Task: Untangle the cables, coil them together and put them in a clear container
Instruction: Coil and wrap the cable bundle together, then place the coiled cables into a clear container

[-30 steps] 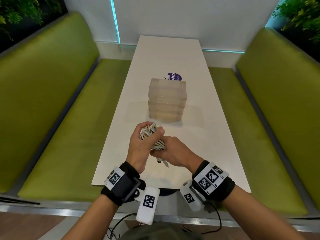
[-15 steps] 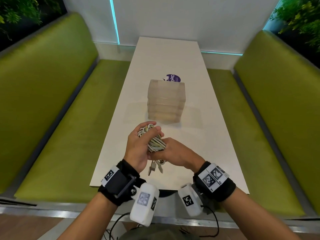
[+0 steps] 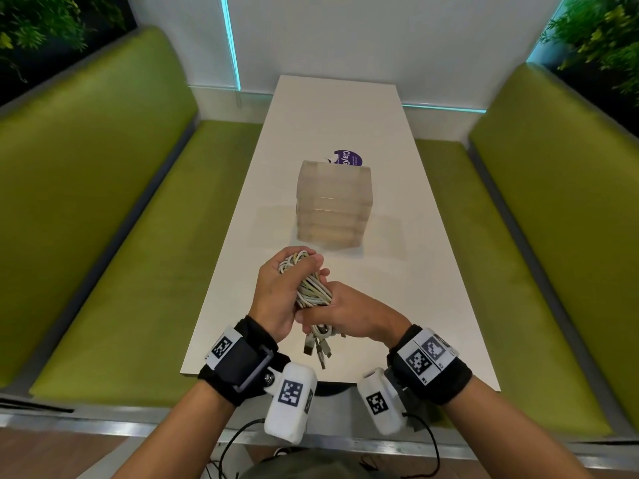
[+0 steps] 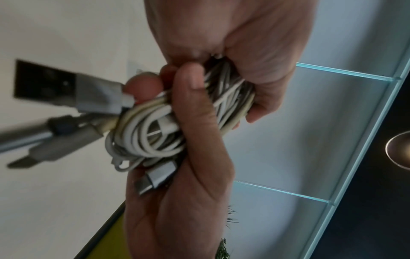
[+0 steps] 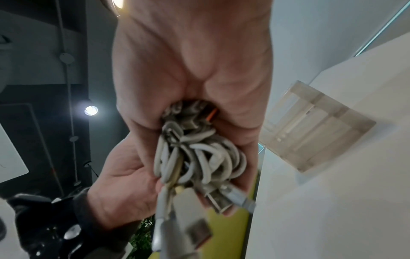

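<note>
Just short of the clear container (image 3: 333,205), above the near end of the white table (image 3: 397,271), both hands hold one coiled bundle of cables (image 3: 309,288). The left hand (image 3: 276,295) grips the bundle's far end, fingers curled over the top and thumb pressed against the coils. The right hand (image 3: 349,314) wraps the end farther from the container, its fingers closed underneath and its thumb pinching the strands. Several metal plugs (image 3: 316,349) dangle from the bundle on the side away from the container. That container stands upright on the table, apart from the hands, with a purple sticker (image 3: 347,157) just behind it. Green benches (image 3: 114,243) flank the table.
</note>
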Tool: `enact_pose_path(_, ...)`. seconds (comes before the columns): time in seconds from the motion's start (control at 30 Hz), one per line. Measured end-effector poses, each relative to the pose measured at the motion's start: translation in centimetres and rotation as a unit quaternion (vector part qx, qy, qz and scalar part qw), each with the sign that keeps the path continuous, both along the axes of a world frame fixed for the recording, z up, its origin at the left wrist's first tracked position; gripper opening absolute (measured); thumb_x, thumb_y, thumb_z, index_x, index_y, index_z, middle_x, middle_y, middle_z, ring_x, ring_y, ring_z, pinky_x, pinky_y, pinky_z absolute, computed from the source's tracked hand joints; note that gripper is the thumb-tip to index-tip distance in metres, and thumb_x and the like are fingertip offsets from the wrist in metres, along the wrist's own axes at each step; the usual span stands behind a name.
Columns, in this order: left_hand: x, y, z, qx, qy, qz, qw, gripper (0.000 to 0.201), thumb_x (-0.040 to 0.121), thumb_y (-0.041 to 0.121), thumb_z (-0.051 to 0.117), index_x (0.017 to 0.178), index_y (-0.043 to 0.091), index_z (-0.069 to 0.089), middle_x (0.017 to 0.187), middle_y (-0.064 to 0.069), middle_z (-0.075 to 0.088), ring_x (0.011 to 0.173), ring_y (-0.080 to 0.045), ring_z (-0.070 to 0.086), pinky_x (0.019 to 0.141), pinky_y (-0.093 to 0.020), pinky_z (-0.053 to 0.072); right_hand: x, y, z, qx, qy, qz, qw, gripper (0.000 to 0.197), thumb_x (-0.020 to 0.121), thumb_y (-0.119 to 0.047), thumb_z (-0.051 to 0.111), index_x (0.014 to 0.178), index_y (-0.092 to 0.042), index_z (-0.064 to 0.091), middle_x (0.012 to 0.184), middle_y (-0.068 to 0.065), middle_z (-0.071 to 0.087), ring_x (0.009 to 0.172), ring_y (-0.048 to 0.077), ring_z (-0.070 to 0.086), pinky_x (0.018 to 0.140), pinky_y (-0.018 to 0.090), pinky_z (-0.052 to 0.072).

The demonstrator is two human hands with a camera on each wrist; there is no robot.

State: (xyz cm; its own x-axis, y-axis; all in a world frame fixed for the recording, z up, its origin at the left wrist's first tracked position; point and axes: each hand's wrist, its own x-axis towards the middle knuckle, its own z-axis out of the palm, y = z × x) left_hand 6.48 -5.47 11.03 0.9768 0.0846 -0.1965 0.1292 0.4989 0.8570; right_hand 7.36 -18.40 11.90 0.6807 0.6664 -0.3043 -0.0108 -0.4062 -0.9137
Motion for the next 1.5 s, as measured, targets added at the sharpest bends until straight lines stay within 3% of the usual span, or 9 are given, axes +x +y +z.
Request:
enact_pose_path(0.27, 1.4, 0.8, -0.2, 0.009, 0.002, 0.039, 0.999, 0.034, 0.072, 0.011, 0.079, 0.101, 0.013, 0.062, 0.100, -0.023, 0.066, 0.094, -0.032, 0.067, 0.081, -0.043, 0.053, 2.4, 1.7, -0.5, -0.039, -0.076, -0.022, 0.996, 0.016, 0.088, -0.015, 0.057, 0.072, -0.015, 0.055, 0.065, -0.002, 0.058, 0.054, 0.006, 0.051, 0.052, 0.018, 0.038)
enact_pose_path(0.37, 2.5, 1.4, -0.3, 0.009, 0.012, 0.083, 0.996, 0.026, 0.078, 0.002, 0.073, 0.098, 0.010, 0.058, 0.082, -0.014, 0.065, 0.077, -0.028, 0.069, 0.067, -0.035, 0.056, 3.2, 3.0, -0.6, -0.057, -0.074, -0.010, 0.996, 0.014, 0.087, -0.013, 0.055, 0.074, -0.017, 0.055, 0.068, -0.002, 0.058, 0.058, 0.010, 0.052, 0.055, 0.023, 0.040)
enact_pose_path(0.43, 3.4, 2.0, -0.2, 0.015, 0.010, 0.106, 0.994, 0.022, 0.080, -0.001, 0.069, 0.093, 0.010, 0.056, 0.071, -0.010, 0.061, 0.062, -0.025, 0.065, 0.059, -0.035, 0.055, 4.9, 3.5, 0.1, -0.078, -0.073, 0.064, 0.992, 0.010, 0.090, -0.027, 0.058, 0.085, -0.019, 0.056, 0.075, -0.002, 0.058, 0.065, 0.010, 0.052, 0.057, 0.019, 0.045)
enact_pose_path(0.53, 4.9, 3.5, -0.5, 0.053, 0.008, 0.149, 0.987, 0.021, 0.078, -0.003, 0.070, 0.083, 0.015, 0.058, 0.067, -0.008, 0.059, 0.054, -0.025, 0.059, 0.060, -0.037, 0.053, 9.0, 3.0, 1.1, -0.119, -0.071, 0.187, 0.972, 0.058, 0.084, -0.056, 0.052, 0.124, -0.013, 0.053, 0.114, 0.006, 0.063, 0.094, 0.017, 0.060, 0.082, 0.027, 0.052)
enact_pose_path(0.7, 7.3, 6.0, -0.7, 0.068, 0.018, 0.191, 0.979, 0.021, 0.079, -0.004, 0.068, 0.086, 0.010, 0.054, 0.064, -0.010, 0.057, 0.047, -0.025, 0.061, 0.053, -0.034, 0.054, 16.6, 2.0, -0.4, -0.148, -0.221, -0.113, 0.957, 0.060, 0.088, -0.045, 0.059, 0.138, -0.015, 0.044, 0.146, 0.010, 0.040, 0.114, 0.029, 0.057, 0.100, 0.046, 0.045)
enact_pose_path(0.83, 8.1, 6.3, -1.0, 0.075, 0.018, 0.186, 0.979, 0.021, 0.079, -0.004, 0.069, 0.086, 0.010, 0.055, 0.063, -0.010, 0.057, 0.047, -0.025, 0.061, 0.053, -0.034, 0.054, 18.9, 2.8, -2.7, -0.271, -0.261, -0.090, 0.922, 0.063, 0.092, -0.042, 0.054, 0.147, -0.025, 0.029, 0.159, 0.003, 0.015, 0.139, 0.023, 0.033, 0.113, 0.040, 0.027)
enact_pose_path(1.1, 8.0, 6.7, -1.8, 0.126, 0.028, 0.114, 0.985, 0.018, 0.077, -0.004, 0.070, 0.082, 0.009, 0.060, 0.065, -0.012, 0.053, 0.047, -0.022, 0.053, 0.048, -0.027, 0.049, 13.7, 0.9, -3.1, -0.249, -0.327, -0.177, 0.894, 0.043, 0.072, -0.052, 0.071, 0.087, -0.016, 0.052, 0.101, -0.002, 0.052, 0.080, 0.022, 0.055, 0.069, 0.036, 0.044)
enact_pose_path(1.27, 7.2, 6.1, -2.9, 0.178, 0.048, 0.019, 0.983, 0.017, 0.076, 0.000, 0.073, 0.087, 0.012, 0.067, 0.059, -0.005, 0.061, 0.049, -0.020, 0.055, 0.053, -0.027, 0.048, 10.9, -3.6, -4.1, -0.170, -0.306, -0.125, 0.929, 0.019, 0.078, -0.020, 0.070, 0.094, -0.017, 0.059, 0.109, -0.008, 0.056, 0.096, 0.016, 0.057, 0.084, 0.036, 0.049)
enact_pose_path(1.5, 5.3, 4.8, -4.3, 0.167, 0.080, -0.011, 0.983, 0.027, 0.077, 0.006, 0.075, 0.102, 0.011, 0.068, 0.069, -0.008, 0.067, 0.050, -0.017, 0.059, 0.053, -0.026, 0.048, 8.9, -7.1, -4.6, -0.060, -0.242, -0.150, 0.957, 0.041, 0.083, 0.002, 0.066, 0.121, -0.012, 0.061, 0.093, -0.009, 0.061, 0.094, 0.012, 0.060, 0.084, 0.016, 0.051)
